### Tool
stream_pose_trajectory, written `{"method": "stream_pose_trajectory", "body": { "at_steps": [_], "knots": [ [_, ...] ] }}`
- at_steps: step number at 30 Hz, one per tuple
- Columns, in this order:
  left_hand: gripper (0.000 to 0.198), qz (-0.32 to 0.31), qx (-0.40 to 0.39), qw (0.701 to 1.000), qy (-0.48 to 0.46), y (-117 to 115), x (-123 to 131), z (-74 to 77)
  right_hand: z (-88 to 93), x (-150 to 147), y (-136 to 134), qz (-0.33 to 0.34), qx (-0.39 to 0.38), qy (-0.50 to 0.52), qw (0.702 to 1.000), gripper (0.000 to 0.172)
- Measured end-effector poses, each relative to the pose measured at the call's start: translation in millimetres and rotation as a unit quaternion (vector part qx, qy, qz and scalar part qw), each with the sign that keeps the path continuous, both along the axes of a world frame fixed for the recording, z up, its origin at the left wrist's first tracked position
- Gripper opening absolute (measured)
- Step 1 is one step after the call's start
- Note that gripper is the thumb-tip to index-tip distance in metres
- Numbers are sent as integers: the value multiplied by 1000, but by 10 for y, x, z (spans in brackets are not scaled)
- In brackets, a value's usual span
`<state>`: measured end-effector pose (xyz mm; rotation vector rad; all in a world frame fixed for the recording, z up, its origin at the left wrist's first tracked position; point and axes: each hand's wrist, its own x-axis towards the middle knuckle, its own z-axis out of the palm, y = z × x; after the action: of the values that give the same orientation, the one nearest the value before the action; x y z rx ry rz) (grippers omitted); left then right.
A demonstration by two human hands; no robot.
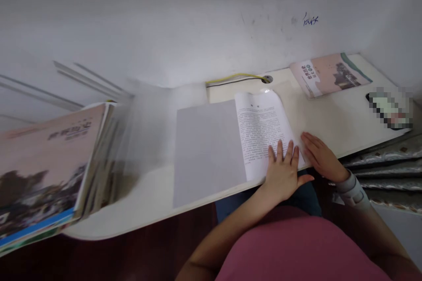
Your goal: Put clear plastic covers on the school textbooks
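An open book lies on the white desk, with a plain grey sheet on its left side and a white printed page on its right. The printed page curves up slightly toward its right edge. Spread fingers of my left hand rest flat on the lower right part of that page. Beside the page's right edge is my right hand, its fingers extended and close together, holding nothing. A pale band circles my right wrist.
A stack of books stands at the left. Toward the back right lies a pink-covered textbook, with a phone near the right end. A yellow cable runs into a desk hole by the wall.
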<state>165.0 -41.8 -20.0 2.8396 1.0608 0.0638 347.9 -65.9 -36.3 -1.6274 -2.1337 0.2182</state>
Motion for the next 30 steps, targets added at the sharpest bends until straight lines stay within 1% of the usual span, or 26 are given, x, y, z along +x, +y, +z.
{"method": "stream_pose_trajectory", "body": {
  "at_steps": [2,5,10,13,16,20,23,25,27,30],
  "knots": [
    [88,-14,-3,1000,5,3,-28,9,12,-5,-3,0,1,-5,1000,46],
    [85,-24,-2,1000,13,71,-42,37,39,-23,-8,-1,0,-24,1000,45],
    [82,-36,-6,999,29,175,-40,91,49,-56,5,4,8,-90,996,47],
    [81,-40,-5,999,24,184,-76,96,18,-73,20,-11,22,-107,994,47],
    [79,-29,5,999,21,179,-133,96,-5,-114,16,-29,37,-99,994,47],
    [77,-28,14,999,18,158,-186,115,20,-190,-1,-69,55,-95,992,51],
    [77,-34,13,999,15,124,-191,126,90,-199,40,-91,59,-140,984,51],
    [78,-32,12,999,14,104,-187,124,169,-182,118,-103,57,-183,976,50],
    [78,-31,10,999,13,96,-186,120,270,-172,248,-108,50,-222,968,47],
    [77,-35,4,999,12,108,-207,135,428,-196,528,-96,43,-254,961,47]
  ]
}}
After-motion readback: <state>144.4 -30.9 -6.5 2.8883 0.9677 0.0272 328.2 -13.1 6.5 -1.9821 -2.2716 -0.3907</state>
